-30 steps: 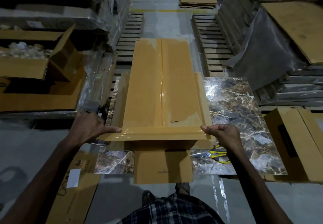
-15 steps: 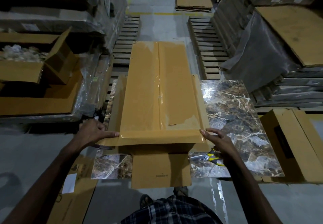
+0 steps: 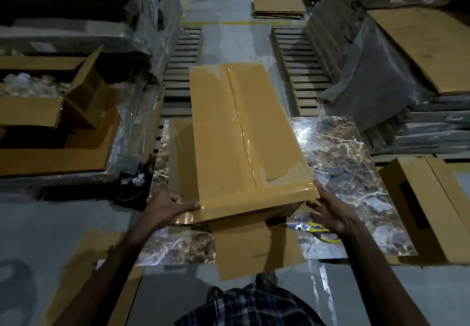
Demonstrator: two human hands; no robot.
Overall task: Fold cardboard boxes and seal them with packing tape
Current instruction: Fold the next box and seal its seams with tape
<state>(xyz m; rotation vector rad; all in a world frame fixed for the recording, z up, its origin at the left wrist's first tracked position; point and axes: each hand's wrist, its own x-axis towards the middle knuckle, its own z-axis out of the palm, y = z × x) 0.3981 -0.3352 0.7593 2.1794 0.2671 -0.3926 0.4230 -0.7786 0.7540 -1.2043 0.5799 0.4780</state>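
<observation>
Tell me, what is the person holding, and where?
The long tape-sealed brown cardboard box, by its near end: left hand grips the left corner; right hand's straight fingers touch the right corner.

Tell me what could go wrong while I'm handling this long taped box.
The scissors lie just below the right hand; it could catch the blades. The taped box overhangs the marble slab's far edge, gripped only by the left hand, so it might slide or tip.
</observation>
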